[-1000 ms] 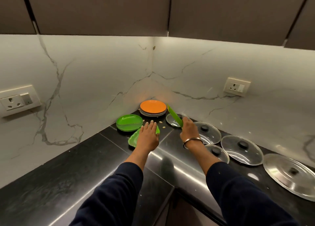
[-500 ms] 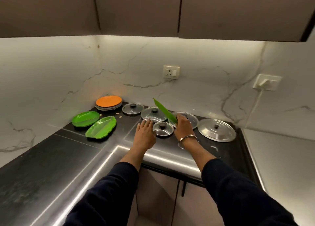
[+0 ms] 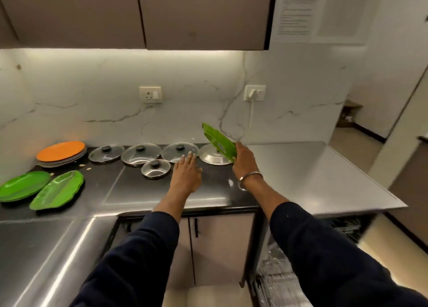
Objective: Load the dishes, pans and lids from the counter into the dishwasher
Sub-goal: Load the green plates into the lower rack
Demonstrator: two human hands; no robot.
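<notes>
My right hand (image 3: 244, 159) grips a green leaf-shaped plate (image 3: 217, 141), tilted on edge above a steel lid (image 3: 212, 158). My left hand (image 3: 187, 174) hovers flat, fingers straight, over the black counter (image 3: 129, 190) beside a glass lid (image 3: 179, 151). Three more glass lids (image 3: 106, 152) (image 3: 140, 153) (image 3: 155, 168) lie in front of the wall. At the left lie two green plates (image 3: 23, 187) (image 3: 58, 189) and an orange plate (image 3: 60, 151) on a stack. The open dishwasher (image 3: 278, 274) shows its rack at lower right, under the steel worktop.
A steel worktop (image 3: 324, 172) stretches right of the black counter. Wall sockets (image 3: 150, 94) (image 3: 254, 93) sit on the marble backsplash, one with a white cable plugged in. Cupboards (image 3: 185, 14) hang overhead, and cabinet doors (image 3: 215, 241) stand below the counter.
The view has swung right from the corner towards the dishwasher. My right hand has carried the green plate rightwards past the lids to above the steel lid. My left hand followed, empty.
</notes>
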